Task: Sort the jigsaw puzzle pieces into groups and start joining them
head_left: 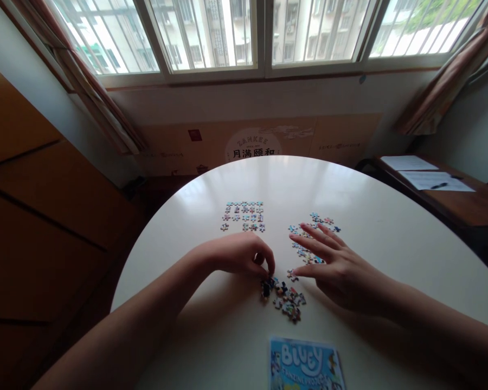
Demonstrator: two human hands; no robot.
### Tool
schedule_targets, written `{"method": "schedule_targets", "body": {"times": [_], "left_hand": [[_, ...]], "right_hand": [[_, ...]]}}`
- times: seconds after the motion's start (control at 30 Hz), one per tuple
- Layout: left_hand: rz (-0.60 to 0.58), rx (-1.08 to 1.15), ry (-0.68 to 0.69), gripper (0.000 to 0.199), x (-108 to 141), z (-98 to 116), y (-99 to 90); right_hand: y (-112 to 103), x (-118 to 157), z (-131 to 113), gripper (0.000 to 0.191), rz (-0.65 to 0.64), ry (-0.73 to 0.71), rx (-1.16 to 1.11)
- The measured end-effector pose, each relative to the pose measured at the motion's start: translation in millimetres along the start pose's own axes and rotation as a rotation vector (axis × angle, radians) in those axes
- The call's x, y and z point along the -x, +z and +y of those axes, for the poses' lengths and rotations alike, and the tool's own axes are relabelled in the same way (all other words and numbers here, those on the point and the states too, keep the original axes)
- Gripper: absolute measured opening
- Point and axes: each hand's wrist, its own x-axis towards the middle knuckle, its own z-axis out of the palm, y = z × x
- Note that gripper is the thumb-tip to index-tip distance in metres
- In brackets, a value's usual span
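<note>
Puzzle pieces (pixel 291 312) lie on a white, rounded surface (pixel 166 260) in three groups. One is a loose pile between the two hands, on the side nearer the person, with dark pieces at its left end and paler ones toward the right. Another is a set of four rows (pixel 245 210) set out beyond the left hand, with a gap showing in the row closest to the person. The third is a scattered cluster (pixel 315 218) to the right of the rows, partly covered by the right hand.

The left hand (pixel 242 254) reaches to the dark end of the pile, its thumb and index finger curled with their tips close together; whether they grip a piece, I cannot tell. The right hand (pixel 339 271) is palm down with its fingers (pixel 315 246) spread open over the cluster, and its thumb tip is at a single piece (pixel 293 277) just above the pile.

Nearer the person lies a blue packet (pixel 307 365) printed "Bluey", cut off by the lower edge of the view. Past the surface stands a printed panel (pixel 166 138) below a window (pixel 203 35), and papers (pixel 435 180) rest on a brown desk (pixel 482 200) at the right.
</note>
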Motion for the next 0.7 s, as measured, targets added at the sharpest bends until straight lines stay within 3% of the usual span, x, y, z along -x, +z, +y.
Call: {"method": "schedule_targets", "body": {"times": [0.33,0.5,0.7], "left_hand": [[-0.007,-0.007,-0.014,0.012,-0.9,0.9,-0.7],[-0.021,-0.005,0.021,0.022,-0.5,-1.8,-0.7],[-0.04,-0.034,0.023,0.02,0.2,-1.0,-1.3]], "right_hand": [[0.4,0.7,2.8,0.042,-0.006,-0.014,-0.023],[0.3,0.2,3.0,0.044,-0.048,-0.013,-0.03],[5.9,1.0,7.8,0.042,-0.029,0.043,0.049]]}}
